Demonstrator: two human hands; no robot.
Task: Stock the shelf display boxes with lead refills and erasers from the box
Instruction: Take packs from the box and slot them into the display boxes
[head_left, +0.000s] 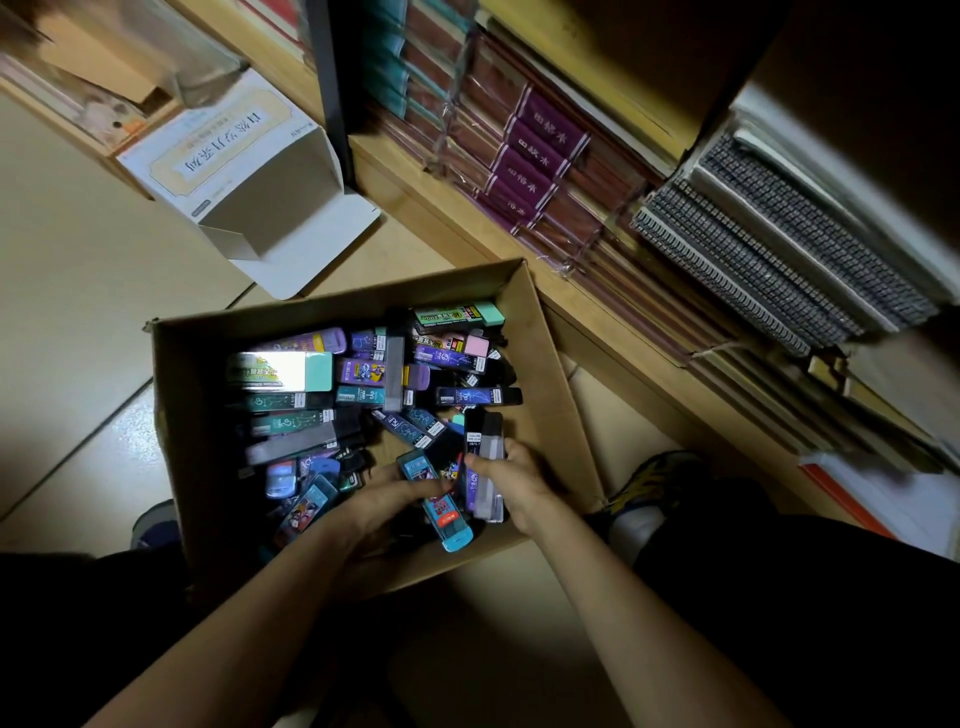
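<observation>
Cardboard box (208, 467) on the floor (78, 291), heaped with lead refill cases (363, 395). Left hand (384, 499) gripping a blue case (441, 506); right hand (519, 483) closed around grey cases (485, 457). Beside it, an open white carton (244, 171) and shelf (467, 208) of notebooks (535, 171).

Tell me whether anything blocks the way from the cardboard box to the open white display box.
Nothing visible does. The white display box lies open on bare floor just beyond the cardboard box, with no object between them. Both hands, right hand and left hand, already hold refill cases.
</observation>
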